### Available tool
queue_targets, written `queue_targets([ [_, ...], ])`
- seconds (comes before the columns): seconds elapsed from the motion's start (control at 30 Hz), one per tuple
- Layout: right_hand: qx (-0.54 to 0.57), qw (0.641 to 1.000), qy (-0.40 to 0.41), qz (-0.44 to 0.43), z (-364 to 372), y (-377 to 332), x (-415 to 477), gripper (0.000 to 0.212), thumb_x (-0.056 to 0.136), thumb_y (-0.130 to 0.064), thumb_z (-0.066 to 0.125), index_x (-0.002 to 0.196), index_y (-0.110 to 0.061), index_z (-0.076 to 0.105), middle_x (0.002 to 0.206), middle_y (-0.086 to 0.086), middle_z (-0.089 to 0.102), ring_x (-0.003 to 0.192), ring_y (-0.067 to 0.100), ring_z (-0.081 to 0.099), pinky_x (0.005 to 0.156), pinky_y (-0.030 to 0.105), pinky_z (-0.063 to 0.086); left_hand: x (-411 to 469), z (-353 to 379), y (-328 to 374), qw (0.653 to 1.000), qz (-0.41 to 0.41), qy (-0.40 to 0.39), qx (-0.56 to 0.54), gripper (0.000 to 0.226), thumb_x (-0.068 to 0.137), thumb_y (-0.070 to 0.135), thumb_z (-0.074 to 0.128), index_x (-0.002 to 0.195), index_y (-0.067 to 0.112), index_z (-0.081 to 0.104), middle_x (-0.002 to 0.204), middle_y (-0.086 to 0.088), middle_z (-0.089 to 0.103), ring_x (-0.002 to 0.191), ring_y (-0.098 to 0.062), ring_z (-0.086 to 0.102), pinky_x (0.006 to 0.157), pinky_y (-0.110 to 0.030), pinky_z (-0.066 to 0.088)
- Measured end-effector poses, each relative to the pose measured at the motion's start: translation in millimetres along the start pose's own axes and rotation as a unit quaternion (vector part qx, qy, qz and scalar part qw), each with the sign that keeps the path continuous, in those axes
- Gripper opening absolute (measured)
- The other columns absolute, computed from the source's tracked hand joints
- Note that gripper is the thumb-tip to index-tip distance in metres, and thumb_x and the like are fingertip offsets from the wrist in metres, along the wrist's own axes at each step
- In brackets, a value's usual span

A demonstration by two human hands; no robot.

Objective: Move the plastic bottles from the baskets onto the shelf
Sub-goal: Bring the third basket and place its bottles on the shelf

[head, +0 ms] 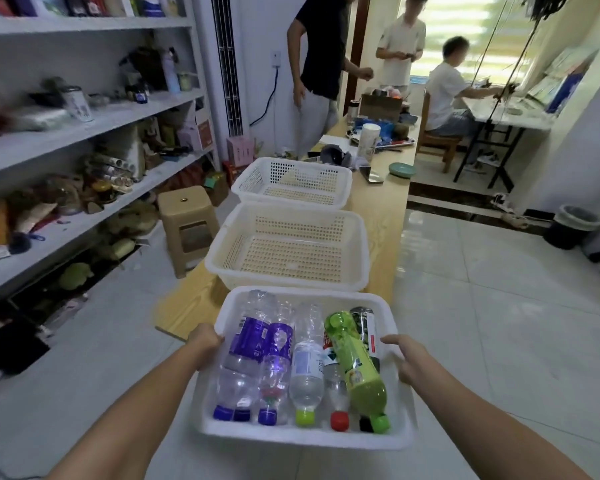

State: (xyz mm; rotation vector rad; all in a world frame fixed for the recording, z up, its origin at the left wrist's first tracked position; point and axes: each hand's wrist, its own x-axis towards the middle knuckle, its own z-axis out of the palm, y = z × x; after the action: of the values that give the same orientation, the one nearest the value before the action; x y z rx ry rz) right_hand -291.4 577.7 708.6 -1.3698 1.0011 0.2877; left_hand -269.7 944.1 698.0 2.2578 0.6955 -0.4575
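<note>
**Full basket held at the bench's near end**

The left grip (207, 344) has its fingers curled over the left rim of a white, smooth-walled plastic basket (302, 439). The right grip (404, 358) clasps the right rim, with one finger stretched forward along the edge. Between them the basket is held up over the pale tiled floor (482, 341), its far edge at the end of the bench (388, 216).

The bottles lie on their sides in this basket, packed side by side, caps toward the person:
- On the left are clear, ribbed bottles with purple labels (250, 337) and purple caps.
- Next is a clear bottle (307, 368) with a pale label and a lime cap.
- Beside it is a small clear one with a red cap (339, 420).
- A green bottle (357, 362) lies slanted across the right side.
- Under it is a dark-labelled bottle (366, 323) against the right wall.

Beyond, on the light wood-grain bench, sits a cream rectangular basket (359, 251) with perforated walls and floor, holding nothing. Behind it stands a white basket (343, 181) of the same lattice make, also with nothing inside. Cups, a teal dish and clutter crowd the bench's far end.

To the left, a tan plastic stool (187, 223) stands by the grey shelf (84, 126), whose tiers carry jars, boxes and tubes.
</note>
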Motion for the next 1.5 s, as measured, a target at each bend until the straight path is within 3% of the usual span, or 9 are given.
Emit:
queue_targets([
  [0.13, 0.027, 0.999, 0.026, 0.017, 23.2, -25.0, 18.6, 0.072, 0.073, -0.010, 0.072, 0.136, -0.004, 0.038, 0.142, 0.013, 0.039, 0.124, 0.036, 0.041, 0.098, 0.047, 0.033, 47.4, -8.1, 30.3, 1.000, 0.022, 0.004, 0.005, 0.030, 0.096, 0.018, 0.055, 0.119, -0.001, 0.058, 0.111, -0.021, 0.061, 0.096, -0.033, 0.057, 0.081, -0.038, 0.048],
  [0.3, 0.054, 0.997, 0.052, -0.003, 50.5, -55.0, 38.6, 0.066, 0.077, -0.006, 0.069, 0.136, -0.001, 0.039, 0.142, 0.014, 0.041, 0.126, 0.034, 0.042, 0.094, 0.039, 0.034, 89.1, -16.4, 54.9, 0.999, 0.028, 0.003, 0.016, 0.029, 0.095, 0.019, 0.057, 0.116, 0.000, 0.059, 0.107, -0.019, 0.061, 0.095, -0.032, 0.058, 0.081, -0.039, 0.049],
  [0.6, 0.048, 0.995, 0.088, -0.008, 83.6, -87.5, 63.9, 0.065, 0.079, -0.004, 0.068, 0.136, 0.002, 0.038, 0.141, 0.017, 0.042, 0.126, 0.035, 0.041, 0.098, 0.040, 0.035, 147.2, -28.2, 93.3, 0.999, 0.046, -0.015, 0.015, 0.029, 0.095, 0.018, 0.056, 0.119, 0.003, 0.059, 0.112, -0.019, 0.062, 0.100, -0.034, 0.059, 0.080, -0.040, 0.048],
  [0.77, -0.007, 0.991, 0.128, -0.032, 104.4, -93.4, 71.9, 0.064, 0.078, -0.004, 0.069, 0.133, 0.005, 0.037, 0.134, 0.022, 0.044, 0.122, 0.038, 0.043, 0.085, 0.038, 0.034, 174.9, -36.8, 111.0, 0.997, 0.076, -0.020, 0.019, 0.029, 0.096, 0.019, 0.054, 0.120, 0.004, 0.060, 0.113, -0.017, 0.063, 0.099, -0.031, 0.059, 0.081, -0.037, 0.047],
  [1.07, -0.175, 0.947, 0.269, -0.018, 143.3, -78.8, 63.6, 0.062, 0.073, -0.012, 0.075, 0.126, 0.001, 0.046, 0.129, 0.021, 0.050, 0.119, 0.039, 0.046, 0.093, 0.043, 0.044, 222.8, -56.0, 139.0, 0.987, 0.143, -0.076, 0.024, 0.027, 0.096, 0.021, 0.054, 0.116, 0.005, 0.061, 0.107, -0.015, 0.065, 0.096, -0.031, 0.062, 0.083, -0.038, 0.048],
  [1.23, -0.237, 0.922, 0.299, -0.059, 151.7, -70.4, 62.1, 0.064, 0.077, -0.019, 0.076, 0.129, 0.002, 0.044, 0.132, 0.021, 0.045, 0.121, 0.038, 0.042, 0.100, 0.045, 0.041, 231.7, -55.8, 139.0, 0.951, 0.236, -0.049, 0.192, 0.030, 0.098, 0.029, 0.047, 0.121, 0.009, 0.052, 0.108, -0.011, 0.061, 0.091, -0.026, 0.061, 0.081, -0.039, 0.054],
  [1.33, -0.357, 0.866, 0.314, -0.156, 151.6, -64.4, 55.5, 0.071, 0.080, -0.017, 0.072, 0.139, -0.006, 0.034, 0.137, 0.019, 0.039, 0.123, 0.036, 0.039, 0.099, 0.043, 0.039, 241.3, -56.3, 126.4, 0.857, 0.414, 0.059, 0.302, 0.067, 0.089, 0.034, 0.060, 0.143, 0.018, 0.024, 0.127, -0.014, 0.047, 0.098, -0.026, 0.059, 0.073, -0.038, 0.057],
  [1.43, -0.538, 0.705, 0.279, -0.368, 147.3, -64.0, 56.3, 0.094, 0.065, 0.003, 0.075, 0.142, -0.026, 0.030, 0.135, 0.016, 0.044, 0.113, 0.038, 0.051, 0.087, 0.046, 0.048, 244.4, -61.5, 124.8, 0.714, 0.565, 0.098, 0.401, 0.100, 0.084, 0.041, 0.067, 0.149, 0.027, -0.006, 0.148, -0.014, 0.034, 0.124, -0.029, 0.047, 0.094, -0.038, 0.048],
  [1.5, -0.653, 0.592, 0.206, -0.425, 147.5, -74.5, 53.7, 0.111, 0.044, 0.011, 0.078, 0.137, -0.034, 0.039, 0.130, 0.013, 0.053, 0.106, 0.036, 0.059, 0.081, 0.047, 0.055, 245.5, -65.2, 129.3, 0.664, 0.604, 0.097, 0.430, 0.109, 0.089, 0.040, 0.062, 0.142, 0.030, -0.032, 0.159, -0.011, 0.018, 0.143, -0.030, 0.025, 0.112, -0.039, 0.030],
])
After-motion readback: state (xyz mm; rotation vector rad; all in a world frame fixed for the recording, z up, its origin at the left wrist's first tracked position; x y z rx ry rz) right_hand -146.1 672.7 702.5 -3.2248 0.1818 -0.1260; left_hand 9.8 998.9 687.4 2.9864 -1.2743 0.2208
